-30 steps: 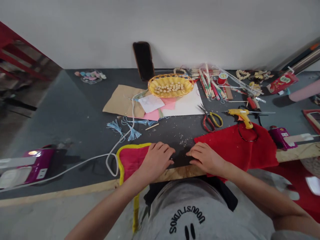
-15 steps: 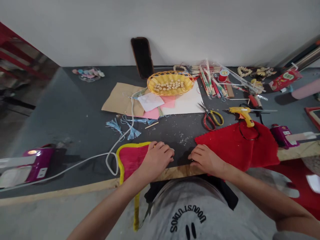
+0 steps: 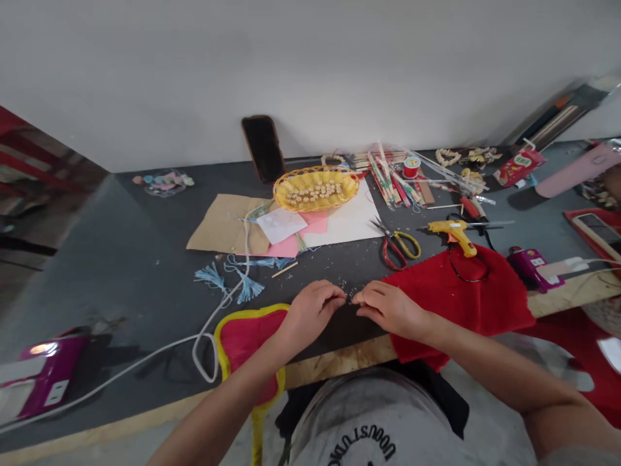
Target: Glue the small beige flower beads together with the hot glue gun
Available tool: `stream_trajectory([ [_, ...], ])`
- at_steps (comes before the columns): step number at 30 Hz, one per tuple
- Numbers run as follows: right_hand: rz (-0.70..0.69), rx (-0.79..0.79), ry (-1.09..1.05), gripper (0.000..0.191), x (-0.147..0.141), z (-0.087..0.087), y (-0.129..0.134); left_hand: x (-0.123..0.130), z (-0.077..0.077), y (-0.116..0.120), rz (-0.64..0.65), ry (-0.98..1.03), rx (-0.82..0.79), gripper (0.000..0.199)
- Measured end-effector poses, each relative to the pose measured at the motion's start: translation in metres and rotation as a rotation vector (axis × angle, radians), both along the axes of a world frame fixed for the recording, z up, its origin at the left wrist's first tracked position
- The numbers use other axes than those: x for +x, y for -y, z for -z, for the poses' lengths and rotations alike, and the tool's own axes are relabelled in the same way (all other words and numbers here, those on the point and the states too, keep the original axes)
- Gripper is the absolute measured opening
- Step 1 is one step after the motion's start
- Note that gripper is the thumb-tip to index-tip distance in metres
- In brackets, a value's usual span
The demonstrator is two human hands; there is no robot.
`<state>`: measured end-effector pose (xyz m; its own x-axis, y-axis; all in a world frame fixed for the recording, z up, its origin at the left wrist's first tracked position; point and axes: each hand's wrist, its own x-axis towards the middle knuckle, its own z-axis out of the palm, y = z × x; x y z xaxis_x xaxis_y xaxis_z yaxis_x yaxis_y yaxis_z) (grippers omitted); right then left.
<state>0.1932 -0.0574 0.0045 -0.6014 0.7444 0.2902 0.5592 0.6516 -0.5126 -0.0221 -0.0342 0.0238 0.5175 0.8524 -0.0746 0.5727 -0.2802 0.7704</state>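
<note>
My left hand (image 3: 315, 310) is closed in a pinch above the dark table, beside a pink fan-shaped piece with a yellow edge (image 3: 247, 340). Facing it, my right hand (image 3: 388, 307) is pinched too, next to the red cloth (image 3: 466, 298). The fingertips of both hands nearly meet over small white bits on the table. What they hold, if anything, is too small to make out. Beyond them lie scissors (image 3: 395, 244) with red and yellow handles, a small stick (image 3: 284, 270) and blue tassels (image 3: 250, 288).
A yellow basket (image 3: 317, 188) with small pale pieces sits behind, by brown paper (image 3: 218, 223). A phone (image 3: 264, 147) leans on the wall. A yellow glue gun (image 3: 453, 234) rests at the right. A white cable (image 3: 194, 336) crosses the left side; purple boxes (image 3: 53, 372) are at both sides.
Both hands have moved away from the table's front edge and closer together, their fingers now pinched. The view has shifted, so the table sits lower in the picture.
</note>
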Motion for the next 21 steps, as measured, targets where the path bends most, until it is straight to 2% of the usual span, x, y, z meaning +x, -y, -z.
stream_trajectory([
  [2,0.007,0.052,-0.134,0.015,-0.006,-0.010,-0.013,0.008,-0.002,-0.009,-0.112,0.176,-0.144,0.016],
  [5,0.048,0.126,-0.232,0.012,-0.014,-0.021,-0.032,0.017,-0.006,-0.020,-0.216,0.391,-0.332,0.019],
  [8,0.132,0.151,-0.255,0.013,-0.017,-0.027,-0.050,0.024,-0.011,-0.030,-0.294,0.519,-0.385,0.030],
  [12,0.098,0.211,-0.233,0.015,-0.010,-0.027,-0.074,0.031,-0.015,-0.044,-0.311,0.473,-0.302,0.031],
  [14,0.096,0.217,-0.168,0.015,0.001,-0.026,-0.091,0.031,-0.016,-0.050,-0.293,0.405,-0.196,0.025],
  [16,0.192,0.202,-0.058,0.016,0.019,-0.025,-0.111,0.026,-0.015,-0.054,-0.255,0.297,-0.047,0.022],
  [18,0.351,0.146,0.180,0.018,0.040,-0.024,-0.134,0.017,-0.014,-0.055,-0.190,0.126,0.062,0.033],
  [21,0.429,0.108,0.302,0.021,0.070,-0.023,-0.161,-0.002,-0.009,-0.052,-0.118,-0.099,0.250,0.033],
])
